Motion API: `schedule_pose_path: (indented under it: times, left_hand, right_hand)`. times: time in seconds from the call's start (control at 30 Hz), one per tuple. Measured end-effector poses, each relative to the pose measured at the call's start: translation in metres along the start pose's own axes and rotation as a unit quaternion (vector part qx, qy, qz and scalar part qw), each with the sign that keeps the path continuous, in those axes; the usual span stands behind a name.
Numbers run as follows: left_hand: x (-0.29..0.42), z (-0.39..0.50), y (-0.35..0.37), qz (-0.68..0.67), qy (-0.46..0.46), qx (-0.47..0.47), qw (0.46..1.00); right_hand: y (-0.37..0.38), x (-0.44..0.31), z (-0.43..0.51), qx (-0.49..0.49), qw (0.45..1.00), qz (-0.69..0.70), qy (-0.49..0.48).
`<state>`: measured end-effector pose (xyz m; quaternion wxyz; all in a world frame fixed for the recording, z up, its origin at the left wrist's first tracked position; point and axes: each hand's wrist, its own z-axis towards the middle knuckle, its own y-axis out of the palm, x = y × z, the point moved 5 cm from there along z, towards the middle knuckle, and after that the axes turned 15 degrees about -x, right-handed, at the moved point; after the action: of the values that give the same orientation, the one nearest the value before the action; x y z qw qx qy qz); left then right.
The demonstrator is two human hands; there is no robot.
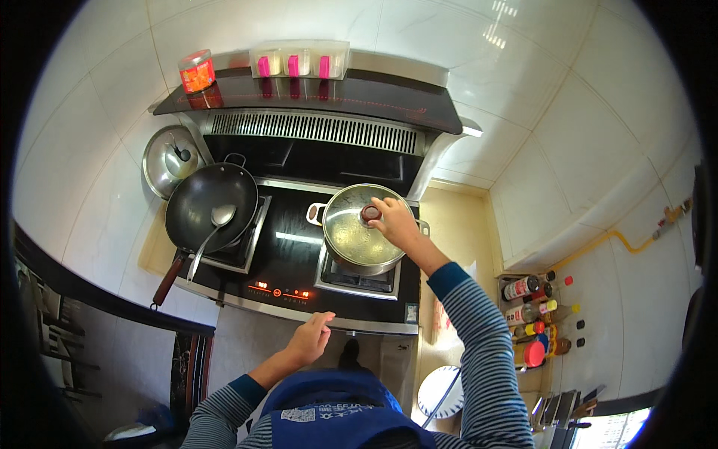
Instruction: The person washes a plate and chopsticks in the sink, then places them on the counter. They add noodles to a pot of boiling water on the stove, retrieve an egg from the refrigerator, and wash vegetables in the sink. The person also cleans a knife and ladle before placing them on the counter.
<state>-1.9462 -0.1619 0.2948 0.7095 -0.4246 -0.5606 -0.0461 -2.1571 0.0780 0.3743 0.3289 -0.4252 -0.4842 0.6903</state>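
Note:
My right hand (397,221) grips the dark red knob (371,212) of a glass lid (359,241). Fogged with moisture, the lid rests on a two-handled metal pot (364,270) on the right burner. My left hand (309,338) is held in front of the stove's front edge, with nothing visible in it. On the left burner, a black wok (196,196) holds a metal ladle (223,215), its handle leaning over the wok's rim.
Another lid (168,160) leans behind the wok. A red-labelled jar (197,73) and a clear seasoning box (343,59) stand on the range hood (359,104). Bottles (520,288), a patterned plate (441,387) and knives (561,409) are at the right. The wok's handle (170,280) juts past the stove edge.

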Motion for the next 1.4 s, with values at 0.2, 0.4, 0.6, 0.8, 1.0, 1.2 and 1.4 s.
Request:
schedule_pose_path:
  times: [0.2, 0.4, 0.6, 0.8, 1.0, 1.2, 1.4]
  left_hand:
    - [-0.013, 0.022, -0.005, 0.001, -0.040, 0.025, 0.999]
    - [-0.027, 0.040, -0.008, 0.032, -0.028, -0.032, 0.999]
    - [-0.032, 0.054, -0.003, 0.036, 0.000, -0.079, 0.996]
    - [-0.039, 0.059, 0.007, 0.034, 0.007, -0.118, 0.992]
    - [-0.040, 0.068, 0.023, 0.015, 0.031, -0.142, 0.989]
    - [-0.033, 0.080, 0.042, 0.032, 0.038, -0.172, 0.984]
    - [-0.026, 0.094, 0.062, 0.040, 0.040, -0.192, 0.980]
  right_hand:
    - [0.020, 0.004, 0.050, -0.246, 0.966, -0.070, -0.044]
    - [0.015, 0.002, 0.069, -0.342, 0.932, -0.111, -0.049]
    - [-0.036, 0.007, 0.055, -0.229, 0.972, -0.037, -0.025]
    - [-0.115, 0.064, 0.002, -0.154, 0.984, 0.077, 0.046]
    - [-0.148, 0.176, -0.080, -0.066, 0.925, 0.273, 0.254]
    - [-0.130, 0.273, -0.163, 0.098, 0.788, 0.498, 0.350]
    - [-0.040, 0.334, -0.212, 0.250, 0.593, 0.682, 0.347]
